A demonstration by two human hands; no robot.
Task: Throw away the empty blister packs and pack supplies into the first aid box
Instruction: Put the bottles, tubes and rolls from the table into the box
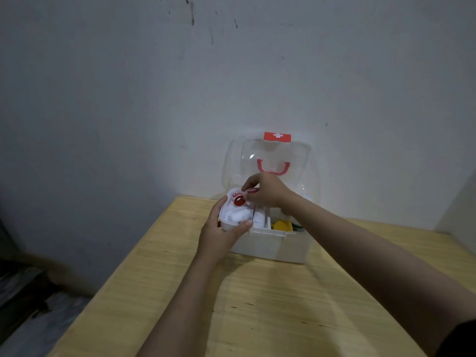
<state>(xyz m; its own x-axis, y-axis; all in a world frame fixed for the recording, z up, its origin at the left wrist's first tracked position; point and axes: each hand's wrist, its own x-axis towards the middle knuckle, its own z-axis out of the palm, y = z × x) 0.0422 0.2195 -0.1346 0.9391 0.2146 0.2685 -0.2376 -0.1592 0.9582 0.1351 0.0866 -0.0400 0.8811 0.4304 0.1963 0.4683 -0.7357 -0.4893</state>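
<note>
Two bare hands work at centre frame over a white plastic first aid box (270, 244) with a clear domed lid (270, 161) standing open against the wall, red handle and red cross tab showing. Box sits at the far edge of a pale wooden desk (257, 305).

Left hand (219, 235): wrapped around a small white plastic inner tray (235, 215), thumb over the near rim, fingers along the left wall. Tray is held raised at the left end of the box, tilted slightly toward the viewer. Contents: white items, not identifiable, and a red-and-white ring-shaped roll (239, 200) near its far end.

Right hand (268, 190): above the tray's far end, fingers pinched closed on a small thin red-tinted item; what it is cannot be told. Pinch sits just right of and above the roll.

Inside the box, right of the tray: a yellow object (282, 225), partly hidden by the right forearm.

Key relation: tray's long axis runs near-to-far, and the open compartment lies directly below and right of it. Judgement: right hand is nearer the tray interior, so its item likely goes in first; left hand then lowers the tray into the box. No blister packs visible.
</note>
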